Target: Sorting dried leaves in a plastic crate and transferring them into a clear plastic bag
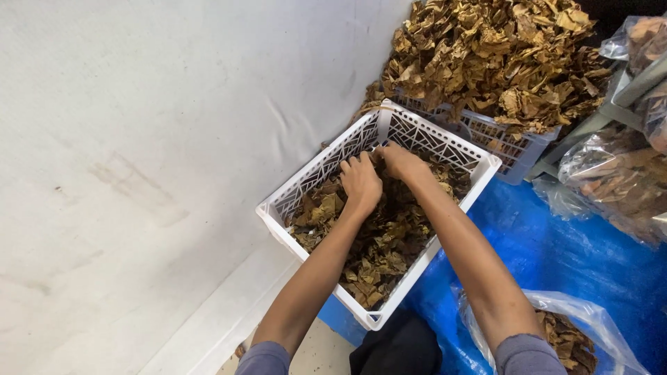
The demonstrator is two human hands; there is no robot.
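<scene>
The dry brown leaves fill a white plastic basket with lattice walls, which sits near the middle of my view, tipped cornerwise against the pale wall. Both my hands are buried in the far end of that heap, toward twelve o'clock of the basket. My left hand lies palm down with the fingers curled and pressed close together, digging into the leaves; my right hand sits just beside it at two o'clock, its fingers tucked under the leaves so I cannot tell how they are set. At one o'clock from the basket, a second crate stands heaped with more leaves. A blue tarp spreads at four o'clock, and on it clear bags of leaves lie near my right elbow and further off at three o'clock.
</scene>
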